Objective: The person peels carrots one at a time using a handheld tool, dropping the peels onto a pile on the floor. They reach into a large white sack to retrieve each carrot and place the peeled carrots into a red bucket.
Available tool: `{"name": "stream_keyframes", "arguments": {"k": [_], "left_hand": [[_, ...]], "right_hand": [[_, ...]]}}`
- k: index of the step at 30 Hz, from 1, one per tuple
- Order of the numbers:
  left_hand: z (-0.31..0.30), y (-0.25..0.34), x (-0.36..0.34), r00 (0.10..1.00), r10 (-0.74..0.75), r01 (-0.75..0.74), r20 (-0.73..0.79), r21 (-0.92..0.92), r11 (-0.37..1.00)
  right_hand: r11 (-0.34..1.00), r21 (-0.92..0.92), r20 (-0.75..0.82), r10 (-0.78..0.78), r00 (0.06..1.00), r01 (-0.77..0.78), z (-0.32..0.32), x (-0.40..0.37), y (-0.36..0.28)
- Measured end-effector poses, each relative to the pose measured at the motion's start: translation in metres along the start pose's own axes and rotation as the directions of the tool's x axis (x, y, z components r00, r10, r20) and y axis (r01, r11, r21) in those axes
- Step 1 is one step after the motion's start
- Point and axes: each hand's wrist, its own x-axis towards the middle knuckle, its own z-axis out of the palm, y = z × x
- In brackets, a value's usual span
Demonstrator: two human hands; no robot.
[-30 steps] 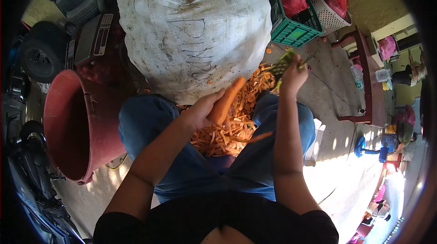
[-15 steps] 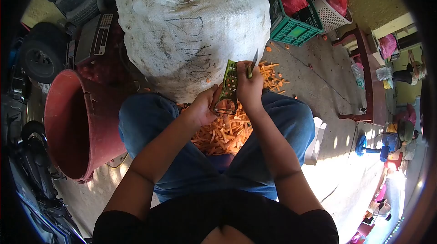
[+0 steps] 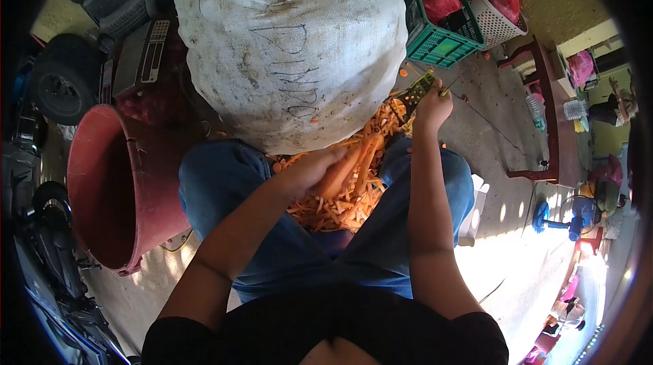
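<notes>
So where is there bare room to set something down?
Bare grey concrete floor lies between the blue-denim right knee and the reddish-brown wooden furniture, crossed by a thin dark line. Crowded between the knees: loose orange peelings, left hand.

Head-worn view; forward and downward

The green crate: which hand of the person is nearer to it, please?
Right. The right hand is below the green crate in the picture, apart from it, holding a green perforated tool. The left hand is farther down and to the left, holding a carrot.
</notes>
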Motion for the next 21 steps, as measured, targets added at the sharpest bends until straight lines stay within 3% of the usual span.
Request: {"name": "stream_keyframes", "arguments": {"k": [1,3,5,7,9,10,11,13,15,17,18,20,21], "left_hand": [[0.0,0.005,0.001,1.0,0.001,-0.001,0.004,-0.006,1.0],[-0.004,0.013,0.004,0.998,0.059,-0.056,0.013,-0.183,0.981],[-0.012,0.006,0.017,0.997,0.055,-0.065,-0.045,-0.237,0.969],[-0.02,0.0,0.027,0.995,0.102,-0.103,-0.018,-0.306,0.946],[-0.02,-0.001,0.027,0.992,0.122,-0.107,0.014,-0.394,0.913],[-0.019,-0.002,0.027,0.988,0.146,-0.109,0.042,-0.479,0.871],[-0.019,-0.003,0.027,0.988,0.146,-0.108,0.042,-0.479,0.871],[-0.017,-0.005,0.029,0.997,0.036,-0.066,-0.074,-0.458,0.887],[-0.018,-0.006,0.028,0.996,0.061,-0.081,-0.063,-0.409,0.909],[-0.017,-0.005,0.025,0.995,0.084,-0.097,-0.052,-0.362,0.927],[-0.015,-0.004,0.02,0.992,0.123,-0.11,0.029,-0.274,0.955],[-0.009,0.001,0.008,0.982,0.153,-0.131,0.112,-0.184,0.974],[-0.004,0.004,0.001,0.99,0.037,-0.023,0.135,-0.107,0.994]], "right_hand": [[0.986,0.135,0.061,0.085,0.995,-0.092,-0.004,0.001,-0.004],[0.994,0.099,0.12,0.035,0.992,-0.047,0.001,-0.008,-0.002],[0.918,0.368,0.344,0.015,0.939,-0.15,-0.002,-0.039,-0.03],[0.86,0.419,0.52,0.035,0.853,-0.291,-0.005,-0.061,-0.045],[0.914,0.351,0.584,-0.042,0.811,-0.204,-0.006,-0.08,-0.049],[0.938,0.33,0.582,-0.115,0.805,-0.105,-0.005,-0.085,-0.05],[0.938,0.329,0.583,-0.115,0.804,-0.105,-0.005,-0.089,-0.051],[0.955,0.297,0.59,-0.19,0.784,0.008,-0.007,-0.094,-0.055],[0.964,0.263,0.608,-0.142,0.781,-0.029,-0.008,-0.095,-0.053],[0.981,0.153,0.52,-0.186,0.833,0.123,-0.001,-0.088,-0.039],[0.976,0.164,0.415,-0.198,0.888,0.141,0.003,-0.075,-0.033],[1.0,0.029,0.2,0.005,0.98,-0.011,0.008,-0.029,-0.02],[0.999,0.011,0.16,0.034,0.987,-0.036,0.004,-0.01,-0.008]]}}
